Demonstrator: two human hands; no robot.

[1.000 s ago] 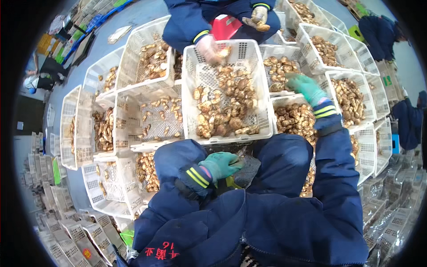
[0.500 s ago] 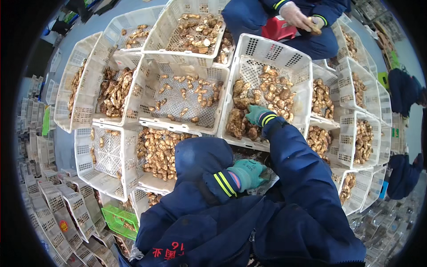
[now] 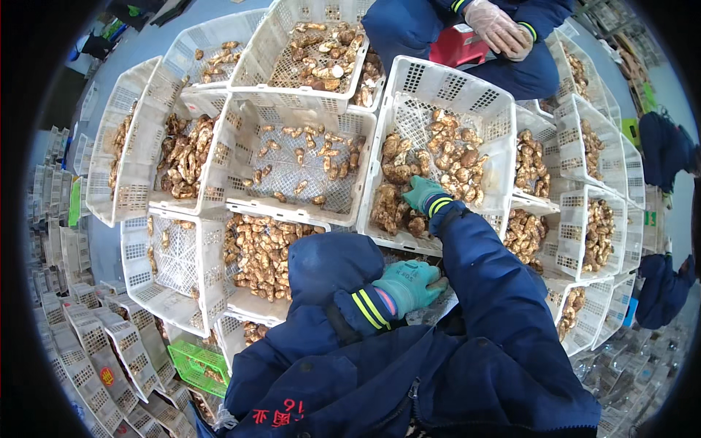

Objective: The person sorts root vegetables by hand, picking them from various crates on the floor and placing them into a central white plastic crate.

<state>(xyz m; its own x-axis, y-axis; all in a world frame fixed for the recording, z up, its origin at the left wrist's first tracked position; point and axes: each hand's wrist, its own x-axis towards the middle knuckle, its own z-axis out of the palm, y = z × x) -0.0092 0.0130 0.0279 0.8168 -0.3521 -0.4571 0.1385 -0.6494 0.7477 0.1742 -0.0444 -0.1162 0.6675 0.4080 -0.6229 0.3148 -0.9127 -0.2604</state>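
My right hand (image 3: 424,194), in a green glove, reaches into a white perforated crate (image 3: 450,80). Its bent fingers touch the brown, knobbly mushrooms (image 3: 391,208) at the crate's near left corner, and the fingertips are partly hidden among them. More mushrooms (image 3: 456,155) form a looser heap in the middle and right of that crate. Close to my body, my left hand (image 3: 411,285), gloved alike, has its fingers curled inward over some clear plastic (image 3: 432,314). Whatever those fingers hold, if anything, stays hidden.
A crate of sparse small mushrooms (image 3: 301,188) stands to the left, with a fuller mushroom crate (image 3: 263,252) nearer me. Several more crates (image 3: 591,201) line the right. Opposite sits a co-worker (image 3: 504,33) with hands together. A green basket (image 3: 198,365) lies at lower left.
The co-worker's hands have come together, and the mushroom they held no longer shows. My left hand has shifted slightly to the right. My right hand has barely moved.
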